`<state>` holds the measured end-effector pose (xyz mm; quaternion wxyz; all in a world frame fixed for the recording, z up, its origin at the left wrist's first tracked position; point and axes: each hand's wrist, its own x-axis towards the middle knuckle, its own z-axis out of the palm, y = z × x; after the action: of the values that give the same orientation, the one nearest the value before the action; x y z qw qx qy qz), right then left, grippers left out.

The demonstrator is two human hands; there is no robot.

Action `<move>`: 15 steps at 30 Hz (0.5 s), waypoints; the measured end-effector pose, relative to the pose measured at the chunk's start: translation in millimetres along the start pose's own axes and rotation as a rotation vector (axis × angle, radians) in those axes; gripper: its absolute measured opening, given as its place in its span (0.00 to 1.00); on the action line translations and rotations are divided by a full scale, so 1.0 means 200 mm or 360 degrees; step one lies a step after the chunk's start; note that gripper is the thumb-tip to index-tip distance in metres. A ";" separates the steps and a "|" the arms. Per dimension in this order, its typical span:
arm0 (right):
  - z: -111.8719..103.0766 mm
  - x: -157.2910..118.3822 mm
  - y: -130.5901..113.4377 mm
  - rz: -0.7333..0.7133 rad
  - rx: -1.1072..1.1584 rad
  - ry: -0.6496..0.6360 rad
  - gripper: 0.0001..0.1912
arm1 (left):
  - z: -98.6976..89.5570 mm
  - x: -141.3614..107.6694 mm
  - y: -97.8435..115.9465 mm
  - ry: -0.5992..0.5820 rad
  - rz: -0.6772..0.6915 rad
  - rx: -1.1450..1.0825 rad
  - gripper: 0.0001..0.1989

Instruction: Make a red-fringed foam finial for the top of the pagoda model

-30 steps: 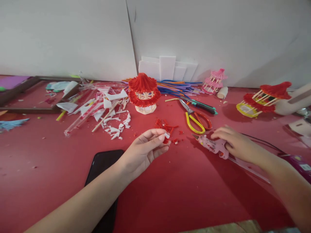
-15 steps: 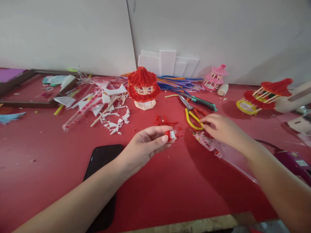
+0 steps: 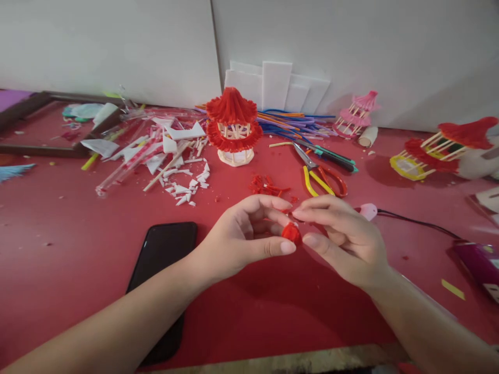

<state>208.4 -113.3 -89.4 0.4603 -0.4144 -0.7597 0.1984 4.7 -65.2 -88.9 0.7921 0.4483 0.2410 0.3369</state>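
My left hand [image 3: 245,236] pinches a small red fuzzy piece [image 3: 291,235] with a bit of white at its top, between thumb and fingers. Close on its right is my right hand [image 3: 345,236], its fingers bent and the thumb apart from them; I see nothing held there. Red fuzzy scraps [image 3: 267,185] lie just beyond my hands. Scissors [image 3: 312,166] with one yellow and one red handle rest past my right fingers. A pink glue gun [image 3: 368,211] is mostly hidden behind my right hand.
A red-roofed model pavilion [image 3: 234,127] stands at the back, with white foam offcuts [image 3: 183,187] to its left. A black phone [image 3: 166,254] lies by my left forearm. Pipe cleaners [image 3: 292,122], a pink pavilion [image 3: 357,115] and a tilted red one [image 3: 440,150] are farther right.
My right hand has moved left from the scissors to beside the red piece. The left hand has shifted slightly right, and the piece now shows its red side. The view has tilted slightly down.
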 end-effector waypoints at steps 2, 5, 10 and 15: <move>0.00 0.00 0.01 -0.0065 0.0017 -0.0030 0.15 | 0.00 0.00 0.00 -0.0080 -0.0037 -0.0029 0.18; -0.01 0.01 0.00 -0.0111 -0.0003 -0.0039 0.13 | 0.00 -0.01 0.00 -0.0142 -0.0053 -0.0049 0.16; 0.01 0.01 -0.02 -0.0129 -0.0104 0.0020 0.11 | 0.00 0.00 0.00 -0.0111 0.0038 0.0061 0.13; 0.02 0.00 -0.01 -0.0109 -0.0120 0.0059 0.13 | -0.01 0.00 -0.01 -0.0068 -0.0022 -0.0032 0.13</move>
<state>204.6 -113.5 -89.5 0.4649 -0.4088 -0.7716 0.1461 3.8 -63.8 -91.2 0.8039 0.4456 0.2238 0.3242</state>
